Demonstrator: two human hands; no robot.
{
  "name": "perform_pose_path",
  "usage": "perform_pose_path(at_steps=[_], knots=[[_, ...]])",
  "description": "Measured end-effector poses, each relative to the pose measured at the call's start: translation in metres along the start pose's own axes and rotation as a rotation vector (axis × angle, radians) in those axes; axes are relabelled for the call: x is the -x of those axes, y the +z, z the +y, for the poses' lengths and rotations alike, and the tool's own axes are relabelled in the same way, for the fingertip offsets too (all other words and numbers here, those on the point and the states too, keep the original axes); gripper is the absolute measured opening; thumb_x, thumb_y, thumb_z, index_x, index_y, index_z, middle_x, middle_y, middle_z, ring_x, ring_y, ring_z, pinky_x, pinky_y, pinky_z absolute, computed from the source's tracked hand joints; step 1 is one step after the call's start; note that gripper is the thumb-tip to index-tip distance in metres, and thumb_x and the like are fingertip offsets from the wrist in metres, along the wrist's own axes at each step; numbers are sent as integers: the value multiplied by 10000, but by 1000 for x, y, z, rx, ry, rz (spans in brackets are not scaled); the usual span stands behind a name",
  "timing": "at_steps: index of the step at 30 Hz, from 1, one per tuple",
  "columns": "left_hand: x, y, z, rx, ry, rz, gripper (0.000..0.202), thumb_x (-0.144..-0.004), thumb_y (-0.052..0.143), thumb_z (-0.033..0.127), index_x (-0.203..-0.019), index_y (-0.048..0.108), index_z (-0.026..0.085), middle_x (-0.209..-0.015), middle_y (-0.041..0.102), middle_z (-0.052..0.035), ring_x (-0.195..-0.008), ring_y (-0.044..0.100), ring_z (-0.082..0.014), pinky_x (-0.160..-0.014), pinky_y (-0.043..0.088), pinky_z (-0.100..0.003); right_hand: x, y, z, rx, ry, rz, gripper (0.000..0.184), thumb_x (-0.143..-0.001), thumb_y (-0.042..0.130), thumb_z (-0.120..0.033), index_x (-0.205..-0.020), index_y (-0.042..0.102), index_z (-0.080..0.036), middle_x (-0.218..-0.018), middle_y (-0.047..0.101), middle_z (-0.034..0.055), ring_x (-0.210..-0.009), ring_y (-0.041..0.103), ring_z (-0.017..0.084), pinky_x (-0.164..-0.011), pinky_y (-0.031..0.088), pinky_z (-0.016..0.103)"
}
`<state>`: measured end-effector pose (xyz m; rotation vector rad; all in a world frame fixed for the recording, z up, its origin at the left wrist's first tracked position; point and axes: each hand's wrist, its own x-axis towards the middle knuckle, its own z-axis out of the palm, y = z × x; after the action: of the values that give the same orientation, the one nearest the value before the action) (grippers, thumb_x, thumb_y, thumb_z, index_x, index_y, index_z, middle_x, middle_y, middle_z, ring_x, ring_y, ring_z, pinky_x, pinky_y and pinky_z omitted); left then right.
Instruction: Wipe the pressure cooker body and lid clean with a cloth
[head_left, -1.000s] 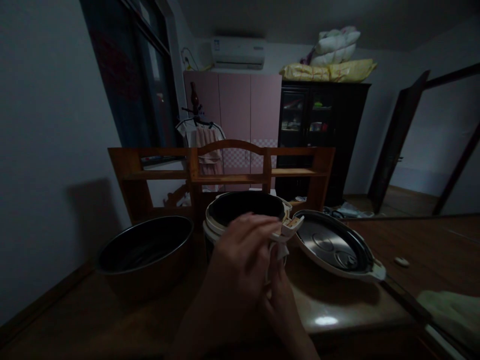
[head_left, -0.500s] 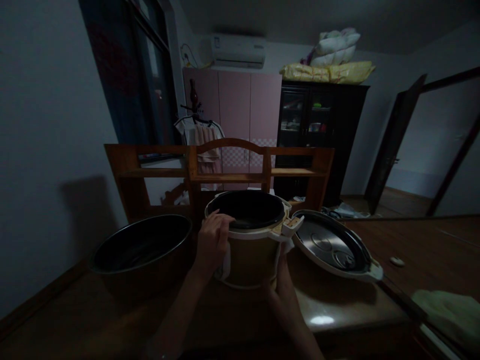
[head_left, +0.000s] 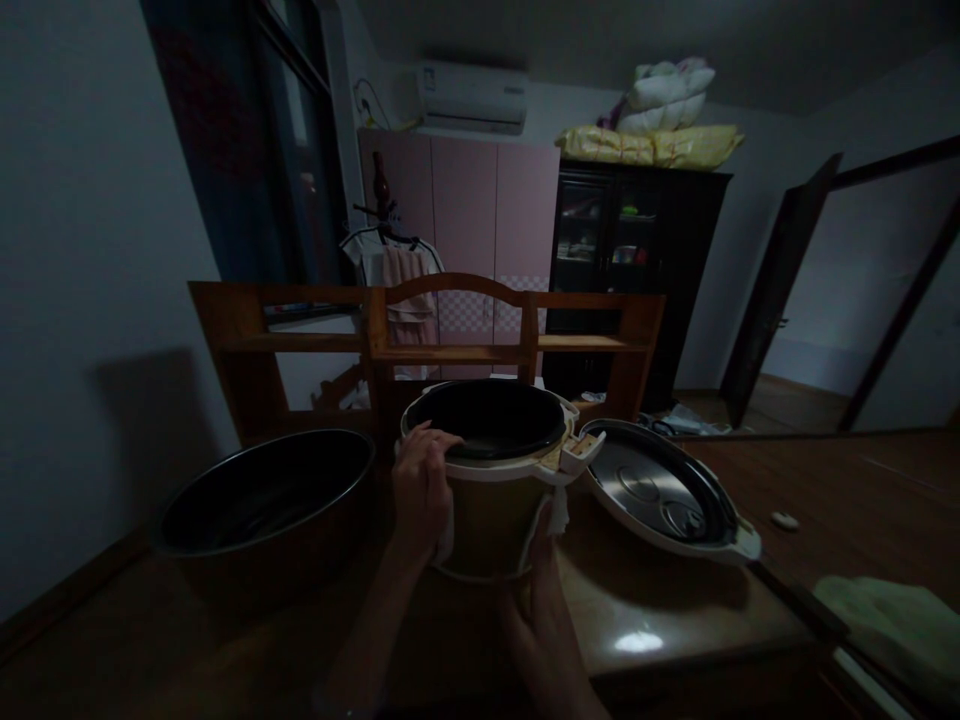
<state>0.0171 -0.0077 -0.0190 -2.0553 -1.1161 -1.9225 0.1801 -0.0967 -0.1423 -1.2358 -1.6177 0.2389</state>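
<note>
A rice cooker body (head_left: 484, 525) with a white rim and a dark, open inside stands on the wooden table in front of me. My left hand (head_left: 424, 485) grips its near left rim, fingers bent over the edge. Low at the cooker's right side, my right hand (head_left: 536, 610) holds a white tissue (head_left: 559, 510) against the wall; part of its grip is hidden in shadow. Left of the cooker sits a dark inner pot (head_left: 270, 490). The round lid (head_left: 652, 490) lies to the right, its metal inside facing up.
Behind the cooker rises a wooden shelf rack (head_left: 454, 353). A small white object (head_left: 785, 521) and a pale green cloth (head_left: 889, 625) are farther right. A white wall borders the table on the left.
My right hand, with the white tissue, has moved left and down along the cooker's side. My left hand stays on the rim. The view has shifted slightly.
</note>
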Motion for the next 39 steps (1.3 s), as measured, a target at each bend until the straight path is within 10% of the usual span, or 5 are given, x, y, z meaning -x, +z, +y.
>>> perform_pose_path(at_steps=[21,33,39], knots=[[-31,-49,6,70,-106,-503,492,-1053,268,368,-1132,743,271,-1203,724,-9,-1168,605,-207,-1100,377,-372,-29,-22,12,-170,80,-30,828,-1010,481,-486,-1631,-13,-249,-1710,52,54,-1571,50,238,-1265,148,500],[-19,-34,-2,199,-114,-236,541,-1055,252,365,-998,776,239,-1136,748,-36,-1148,632,-210,-1127,393,-407,2,-11,2,-34,21,-39,810,-1010,423,-262,-1617,-113,-222,-1707,2,89,-1564,20,275,-1231,229,567],[-7,-21,-7,177,-114,-114,542,-1053,252,375,-966,766,227,-1084,730,-47,-1120,621,-203,-1140,388,-406,7,3,-23,242,-272,-154,917,-880,503,-151,-1628,-28,-145,-1699,-104,115,-1547,-85,392,-1207,201,670]])
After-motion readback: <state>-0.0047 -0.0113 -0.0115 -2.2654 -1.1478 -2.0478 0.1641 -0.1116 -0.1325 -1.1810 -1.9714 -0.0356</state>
